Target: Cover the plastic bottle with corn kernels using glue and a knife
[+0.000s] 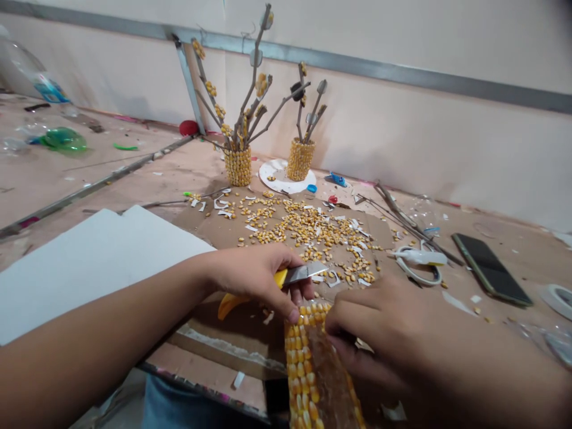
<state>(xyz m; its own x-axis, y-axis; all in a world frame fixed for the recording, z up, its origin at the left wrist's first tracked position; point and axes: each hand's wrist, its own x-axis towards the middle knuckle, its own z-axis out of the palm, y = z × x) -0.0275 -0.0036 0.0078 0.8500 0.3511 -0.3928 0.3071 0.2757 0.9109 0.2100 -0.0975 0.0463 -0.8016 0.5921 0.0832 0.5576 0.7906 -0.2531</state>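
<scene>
My left hand (252, 275) is closed round a utility knife with a yellow handle (230, 305) and a bare blade (304, 273) pointing right. Its thumb touches the top end of a brown piece covered with corn kernels (301, 372), which slopes down toward me. Rows of kernels line its left side and top, while a bare, glossy brown strip (329, 375) runs down the middle. At the piece's upper right edge, my right hand (384, 333) is closed with bent fingers; its fingertips are hidden, so whatever they pinch cannot be made out.
Loose corn kernels (308, 229) and white scraps cover cardboard ahead. Behind stand two kernel-covered pots (238, 167) (301, 159) with branches, one on a white disc (279, 183). White sheets (107, 256) lie left; a glue tube (420, 257), tape roll (558, 300) and phone (490, 268) lie right.
</scene>
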